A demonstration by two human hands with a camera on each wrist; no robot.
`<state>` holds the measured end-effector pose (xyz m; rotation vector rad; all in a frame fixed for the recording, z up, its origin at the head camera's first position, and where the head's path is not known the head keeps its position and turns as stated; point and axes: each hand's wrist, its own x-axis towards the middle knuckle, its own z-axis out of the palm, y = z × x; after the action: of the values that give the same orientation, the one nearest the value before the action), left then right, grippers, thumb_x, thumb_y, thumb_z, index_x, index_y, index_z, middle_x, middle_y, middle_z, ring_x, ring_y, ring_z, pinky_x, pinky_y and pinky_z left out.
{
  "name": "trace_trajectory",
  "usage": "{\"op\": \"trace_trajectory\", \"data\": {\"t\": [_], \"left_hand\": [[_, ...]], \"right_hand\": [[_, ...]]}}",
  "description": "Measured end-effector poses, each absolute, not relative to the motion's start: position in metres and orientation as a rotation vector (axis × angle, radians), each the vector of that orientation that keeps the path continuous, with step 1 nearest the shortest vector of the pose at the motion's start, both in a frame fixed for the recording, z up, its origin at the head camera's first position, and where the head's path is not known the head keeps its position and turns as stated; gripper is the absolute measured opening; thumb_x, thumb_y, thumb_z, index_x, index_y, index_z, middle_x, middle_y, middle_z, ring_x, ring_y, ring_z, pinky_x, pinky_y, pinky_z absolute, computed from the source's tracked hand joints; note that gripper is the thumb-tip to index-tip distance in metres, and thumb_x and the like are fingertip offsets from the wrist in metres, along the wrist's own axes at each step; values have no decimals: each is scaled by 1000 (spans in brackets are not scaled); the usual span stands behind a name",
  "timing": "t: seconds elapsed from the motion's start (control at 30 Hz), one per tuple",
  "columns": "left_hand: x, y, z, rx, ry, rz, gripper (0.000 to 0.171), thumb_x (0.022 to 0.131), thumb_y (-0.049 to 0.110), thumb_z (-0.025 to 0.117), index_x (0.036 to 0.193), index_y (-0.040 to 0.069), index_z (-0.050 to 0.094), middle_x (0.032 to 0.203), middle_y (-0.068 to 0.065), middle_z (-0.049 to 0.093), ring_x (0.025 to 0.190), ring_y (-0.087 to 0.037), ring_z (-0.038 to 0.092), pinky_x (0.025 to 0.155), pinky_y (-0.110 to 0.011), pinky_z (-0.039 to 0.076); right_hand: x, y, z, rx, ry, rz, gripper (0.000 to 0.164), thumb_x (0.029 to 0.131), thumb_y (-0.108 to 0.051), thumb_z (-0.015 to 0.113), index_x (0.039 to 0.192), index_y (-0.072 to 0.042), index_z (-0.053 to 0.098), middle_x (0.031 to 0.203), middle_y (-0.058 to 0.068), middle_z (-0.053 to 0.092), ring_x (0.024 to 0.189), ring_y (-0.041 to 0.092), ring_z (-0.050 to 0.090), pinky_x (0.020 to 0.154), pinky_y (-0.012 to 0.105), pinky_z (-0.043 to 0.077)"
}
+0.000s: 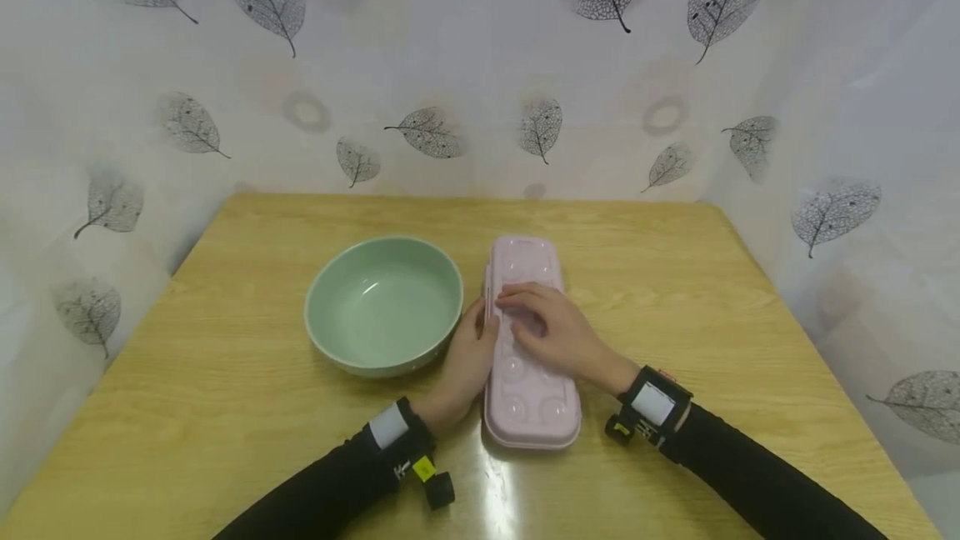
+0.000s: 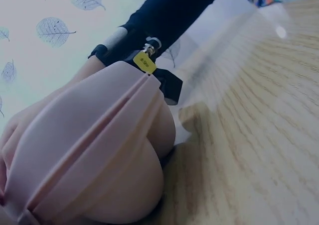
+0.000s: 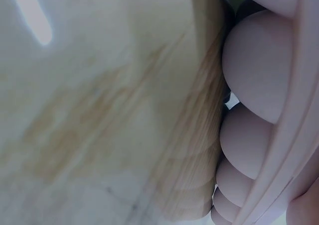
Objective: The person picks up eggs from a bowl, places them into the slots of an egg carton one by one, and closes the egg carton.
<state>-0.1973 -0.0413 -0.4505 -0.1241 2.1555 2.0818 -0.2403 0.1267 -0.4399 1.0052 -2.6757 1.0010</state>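
A pink lidded egg box (image 1: 531,402) lies lengthwise on the table, its lid down and molded with round bumps. Along the box's left long side rests my left hand (image 1: 467,361), fingers at the rim and thumb by the lid's edge. My right hand (image 1: 558,327) lies over the lid from the right, its bent fingertips touching near the left edge. The left wrist view shows the end of the egg box (image 2: 94,135) close up, with a seam between lid and base. Rounded egg cups of the egg box (image 3: 259,65) fill the right side of the right wrist view.
A green bowl (image 1: 382,307) stands just left of the egg box, close to my left hand. Both sit on a wooden table (image 1: 660,273). Leaf-patterned sheeting (image 1: 480,65) rises behind the table and along its sides.
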Motion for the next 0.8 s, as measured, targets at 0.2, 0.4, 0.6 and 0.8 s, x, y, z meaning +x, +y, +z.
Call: {"op": "trace_trajectory", "data": {"t": [0.2, 0.4, 0.6, 0.8], "left_hand": [[-199, -39, -453, -182, 2148, 2079, 56, 106, 21, 45, 159, 14, 30, 166, -12, 31, 152, -31, 35, 123, -50, 31], [-198, -38, -456, -91, 2281, 1961, 55, 108, 23, 39, 160, 12, 28, 165, -14, 31, 153, -32, 31, 126, -51, 24], [-199, -39, -455, -95, 2261, 1992, 55, 107, 23, 40, 160, 11, 30, 165, -14, 33, 152, -32, 34, 125, -51, 28], [-202, -40, -454, -96, 2271, 1955, 56, 107, 27, 39, 161, 14, 28, 165, -11, 33, 152, -30, 35, 124, -49, 29]], "right_hand": [[-241, 128, -436, 1017, -2709, 977, 40, 90, -18, 67, 130, -18, 66, 142, 2, 62, 135, 23, 56, 116, 49, 42], [-240, 130, -439, 1026, -2717, 977, 41, 89, -16, 68, 130, -18, 65, 141, 1, 62, 134, 21, 57, 115, 46, 44], [-240, 127, -439, 1028, -2702, 991, 41, 88, -16, 70, 128, -19, 66, 140, 0, 63, 133, 21, 58, 113, 46, 45], [-242, 126, -438, 1005, -2701, 1013, 41, 86, -17, 70, 127, -18, 67, 138, 0, 64, 131, 22, 59, 113, 46, 46]]}}
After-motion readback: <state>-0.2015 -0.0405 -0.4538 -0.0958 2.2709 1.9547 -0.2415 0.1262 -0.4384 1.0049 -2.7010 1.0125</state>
